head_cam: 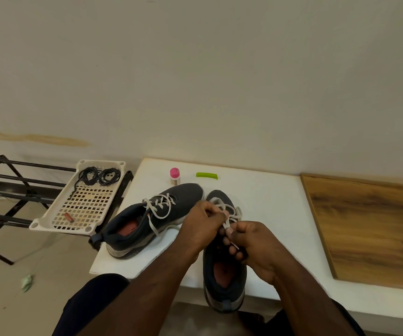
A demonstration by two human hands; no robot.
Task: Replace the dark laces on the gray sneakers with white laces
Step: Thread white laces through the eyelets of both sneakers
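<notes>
The white flat table top holds both shoes. The dark gray cloth sneaker with a pale sole on the left lies with its toe at about 1 o'clock and already has a white lace through its holes, with one end hanging loose down its side. The second dark gray cloth sneaker sits right under the hands, toe at 12 o'clock and heel at 6 o'clock, poking over the near table edge. A shoe like this looks light and a bit squashy, so it could slide when tugged; holding it by the firm heel or sole would be best. The flat white shoelace on it is soft, thin and floppy, and its hard tip looks like the best spot to pinch. The left hand is curled and pinches the lace at about 11 o'clock from the shoe's opening. The right hand is curled too and grips a lace end just beside it, at 1 o'clock. The two coiled dark laces lie well apart in the white plastic grid tray, at 10 o'clock from the hands.
</notes>
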